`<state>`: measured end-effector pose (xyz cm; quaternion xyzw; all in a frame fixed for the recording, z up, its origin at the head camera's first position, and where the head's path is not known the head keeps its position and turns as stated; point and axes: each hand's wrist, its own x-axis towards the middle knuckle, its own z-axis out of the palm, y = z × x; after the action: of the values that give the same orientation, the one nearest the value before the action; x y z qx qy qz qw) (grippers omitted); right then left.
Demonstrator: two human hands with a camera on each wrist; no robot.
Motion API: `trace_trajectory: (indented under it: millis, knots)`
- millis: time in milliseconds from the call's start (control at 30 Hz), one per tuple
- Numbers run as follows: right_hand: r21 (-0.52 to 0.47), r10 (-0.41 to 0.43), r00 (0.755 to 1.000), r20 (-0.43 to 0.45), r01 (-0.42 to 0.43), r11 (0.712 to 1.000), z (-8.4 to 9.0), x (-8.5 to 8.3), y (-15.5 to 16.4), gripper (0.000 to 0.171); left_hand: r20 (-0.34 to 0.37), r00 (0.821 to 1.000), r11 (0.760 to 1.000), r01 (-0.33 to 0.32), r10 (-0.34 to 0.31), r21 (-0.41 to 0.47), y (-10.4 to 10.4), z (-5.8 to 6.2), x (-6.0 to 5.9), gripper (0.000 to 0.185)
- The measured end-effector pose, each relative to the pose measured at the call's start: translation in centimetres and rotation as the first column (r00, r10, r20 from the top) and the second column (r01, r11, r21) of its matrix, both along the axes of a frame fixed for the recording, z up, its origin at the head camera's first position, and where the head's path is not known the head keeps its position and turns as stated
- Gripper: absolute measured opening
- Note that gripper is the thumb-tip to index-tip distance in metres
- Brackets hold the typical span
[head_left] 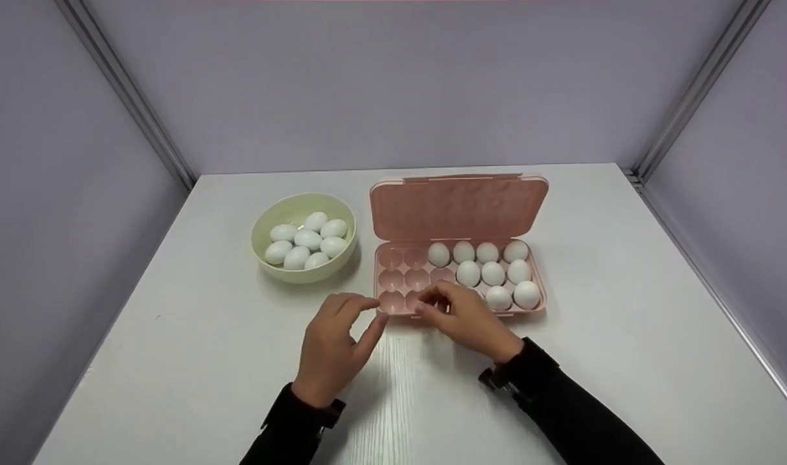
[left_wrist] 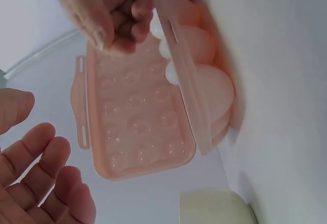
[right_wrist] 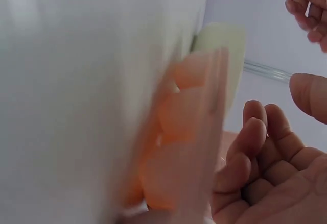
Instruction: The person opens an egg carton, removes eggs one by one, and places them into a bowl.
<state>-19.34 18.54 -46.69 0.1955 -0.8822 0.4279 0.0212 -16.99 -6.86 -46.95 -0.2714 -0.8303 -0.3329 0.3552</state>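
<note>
A pink egg carton [head_left: 391, 280] lies on the table, its lid [head_left: 458, 210] raised at the back. White eggs [head_left: 493, 274] fill the cups toward the right; those at the left hold none. My right hand [head_left: 468, 316] hovers over the front row, fingers bent and thumb apart, with nothing between them in the right wrist view; it partly covers an egg there. Just off the carton's front left corner is my left hand [head_left: 334, 342], thumb and fingers spread apart around nothing.
To the left of the carton stands a pale green bowl [head_left: 303, 276] with several white eggs [head_left: 307, 239] in it. The white table [head_left: 193, 336] is bordered by grey panels [head_left: 393, 84] at the back and sides.
</note>
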Motion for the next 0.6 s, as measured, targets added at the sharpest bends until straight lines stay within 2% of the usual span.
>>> trace_trajectory:
  millis: [100,167,233,300,433,533,600]
  knots:
    - [0.061,-0.024,0.998,-0.053,0.027,0.998,1.7,-0.8,0.8,0.021,-0.018,1.000,1.000,0.010,-0.010,-0.007,0.2,-0.6,0.1,0.020]
    - [0.133,-0.035,0.995,-0.095,0.048,0.990,3.1,-1.9,1.4,0.028,-0.017,1.000,1.000,0.008,-0.008,-0.012,0.1,-1.0,-0.1,0.020]
    - [0.229,-0.049,0.992,-0.120,0.076,0.971,4.3,-3.1,2.0,0.037,-0.011,1.000,1.000,0.008,-0.008,-0.008,0.0,-1.3,-0.2,0.020]
    - [0.340,-0.061,0.990,-0.126,0.101,0.935,5.2,-4.5,2.6,0.047,-0.010,1.000,1.000,0.009,-0.009,-0.005,0.0,-1.6,-0.2,0.020]
    - [0.547,-0.067,0.990,-0.122,0.123,0.828,5.7,-6.9,3.2,0.056,-0.008,1.000,1.000,0.017,-0.017,-0.005,0.0,-1.8,-0.2,0.017]
    - [0.638,-0.043,0.989,-0.140,0.124,0.760,5.4,-8.0,3.2,0.051,-0.019,1.000,1.000,0.019,-0.019,0.002,0.0,-1.8,-0.3,0.017]
    - [0.662,-0.018,0.987,-0.160,0.121,0.739,5.1,-8.4,3.0,0.044,-0.027,0.999,1.000,0.021,-0.020,0.011,0.1,-1.9,-0.4,0.018]
